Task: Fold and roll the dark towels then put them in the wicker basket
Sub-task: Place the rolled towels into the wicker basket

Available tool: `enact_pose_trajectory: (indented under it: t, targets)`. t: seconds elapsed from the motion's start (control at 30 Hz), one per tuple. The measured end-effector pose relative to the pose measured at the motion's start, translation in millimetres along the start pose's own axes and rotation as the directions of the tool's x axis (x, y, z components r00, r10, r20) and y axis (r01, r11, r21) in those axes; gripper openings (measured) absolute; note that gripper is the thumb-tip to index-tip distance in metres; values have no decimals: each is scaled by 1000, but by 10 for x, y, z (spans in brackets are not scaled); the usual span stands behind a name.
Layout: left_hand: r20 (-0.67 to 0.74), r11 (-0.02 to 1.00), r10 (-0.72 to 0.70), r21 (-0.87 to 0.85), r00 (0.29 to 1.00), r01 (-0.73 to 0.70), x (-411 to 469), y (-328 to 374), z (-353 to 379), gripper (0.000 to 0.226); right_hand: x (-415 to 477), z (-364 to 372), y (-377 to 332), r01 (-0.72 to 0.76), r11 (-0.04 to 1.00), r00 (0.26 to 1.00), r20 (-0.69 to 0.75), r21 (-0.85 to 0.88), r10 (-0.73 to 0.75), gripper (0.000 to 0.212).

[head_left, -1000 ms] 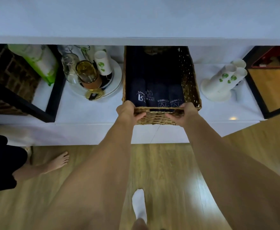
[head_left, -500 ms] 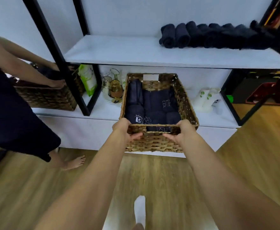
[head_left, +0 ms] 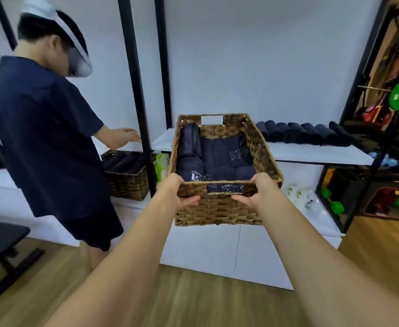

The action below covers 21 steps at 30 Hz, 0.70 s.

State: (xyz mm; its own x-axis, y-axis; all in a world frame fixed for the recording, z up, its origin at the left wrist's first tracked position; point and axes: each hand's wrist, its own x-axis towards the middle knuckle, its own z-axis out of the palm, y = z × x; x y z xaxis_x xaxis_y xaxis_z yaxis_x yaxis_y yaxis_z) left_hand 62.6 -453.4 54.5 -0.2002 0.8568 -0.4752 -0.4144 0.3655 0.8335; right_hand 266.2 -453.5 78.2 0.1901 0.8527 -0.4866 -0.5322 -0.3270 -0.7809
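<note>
Standing at the left, a second person (head_left: 47,138) in dark clothes and a white headset is seen beside a black-framed white shelf (head_left: 311,153), on which a row of rolled dark towels (head_left: 304,135) is laid. Held up in front of that shelf, clear of it, is the wicker basket (head_left: 219,208), packed with rolled dark towels (head_left: 212,159). Its near rim is gripped at one side by the left hand (head_left: 176,193) and at the other by the right hand (head_left: 260,191), fingers curled under the handle slot.

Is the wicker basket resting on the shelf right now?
No, both hands, left hand and right hand, hold the wicker basket in the air.
</note>
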Motion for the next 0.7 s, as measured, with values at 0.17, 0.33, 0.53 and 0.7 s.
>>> enact_pose_trajectory:
  t: [0.17,0.33,0.53,0.7]
  targets:
    - [-19,997,74,-15,997,-74,139,602,-32,43,68,521,-234,32,999,997,71,10,-33,55]
    - [-75,990,96,115,993,-87,832,1214,11,39,638,1222,-462,7,1000,996,89,-21,-5,56]
    - [-72,982,43,186,996,-29,1953,1818,151,41,1582,2031,-584,-51,998,998,40,-28,52,58]
    - [-84,975,0,220,996,19,2615,2144,236,42,2102,2451,-656,-90,995,996,-6,-44,90,49]
